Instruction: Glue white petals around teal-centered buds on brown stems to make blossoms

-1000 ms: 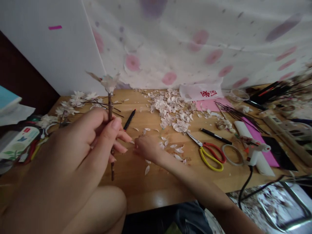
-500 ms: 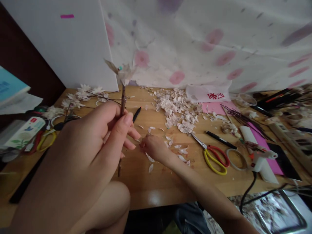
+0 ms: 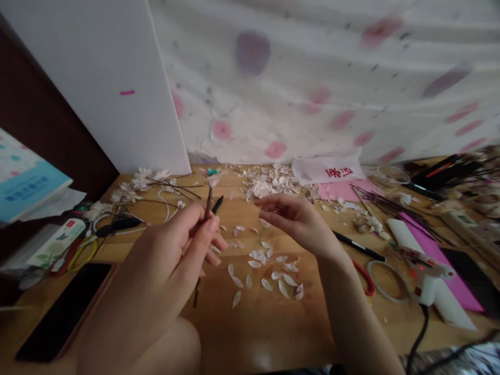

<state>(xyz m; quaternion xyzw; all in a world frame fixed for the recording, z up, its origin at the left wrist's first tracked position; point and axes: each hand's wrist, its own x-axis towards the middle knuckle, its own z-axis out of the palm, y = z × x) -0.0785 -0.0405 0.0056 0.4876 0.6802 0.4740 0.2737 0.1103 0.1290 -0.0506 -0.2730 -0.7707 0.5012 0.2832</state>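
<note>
Head view: the left hand (image 3: 167, 265) pinches 1 nearly upright twig (image 3: 210, 199) above the table (image 3: 250, 333); the right hand (image 3: 295, 219) hovers near the petal pile (image 3: 269, 183), its grip unclear.

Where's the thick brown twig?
In the head view, the twig is left of centre, held in the left hand, with the right hand to its right.
</note>
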